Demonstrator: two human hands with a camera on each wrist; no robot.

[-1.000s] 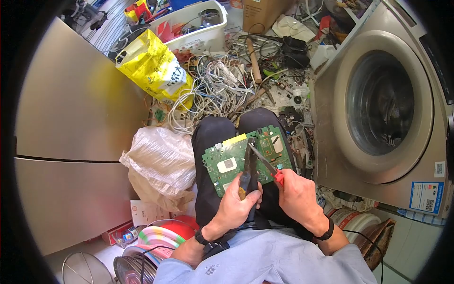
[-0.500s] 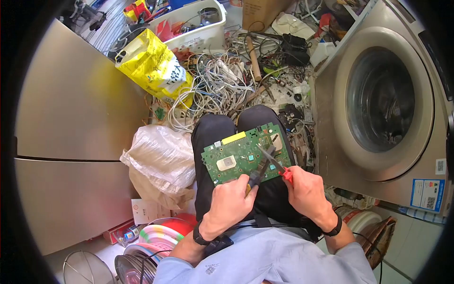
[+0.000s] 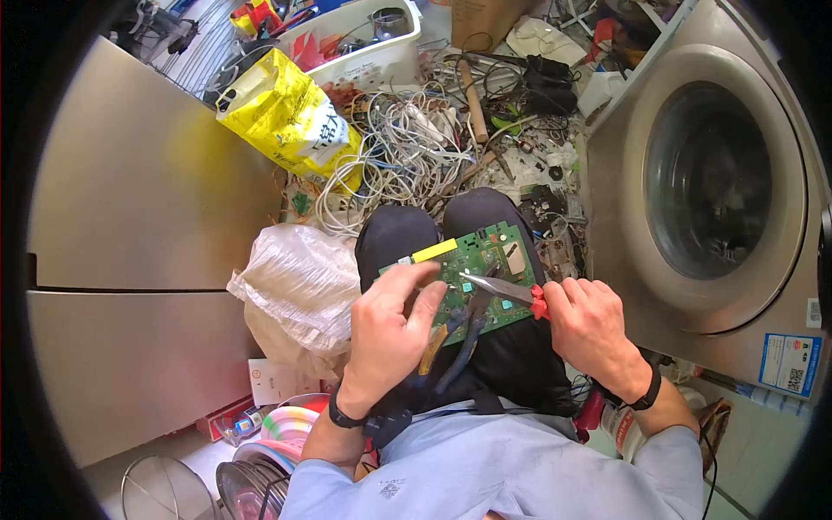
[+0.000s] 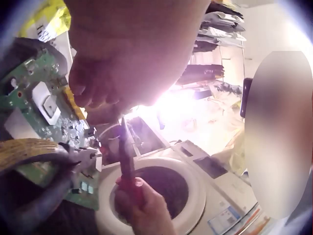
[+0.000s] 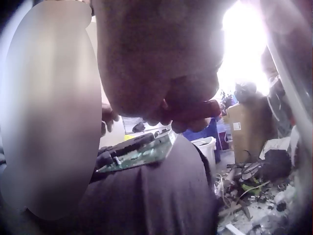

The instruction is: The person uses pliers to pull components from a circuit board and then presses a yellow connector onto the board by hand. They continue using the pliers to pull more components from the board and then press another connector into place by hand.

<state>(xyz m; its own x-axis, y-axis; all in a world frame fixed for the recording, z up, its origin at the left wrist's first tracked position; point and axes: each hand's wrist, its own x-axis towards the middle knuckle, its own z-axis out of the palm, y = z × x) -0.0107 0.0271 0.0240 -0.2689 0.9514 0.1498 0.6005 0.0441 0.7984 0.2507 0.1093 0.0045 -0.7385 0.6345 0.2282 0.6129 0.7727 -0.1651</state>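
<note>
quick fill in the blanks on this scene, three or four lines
1. The board on the person's lap is ____ in colour.
2. The right hand grips a tool with a ____ handle.
3. The left hand rests on the ____.
4. The washer stands on the person's ____ side.

Missing words: green; red; board; right

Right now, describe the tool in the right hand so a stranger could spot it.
Start at the washing machine; beside it, a green circuit board lies on the lap. The right hand grips the red-handled tool across it, slim and bare-shafted, unlike the yellow-and-blue pliers.
</note>
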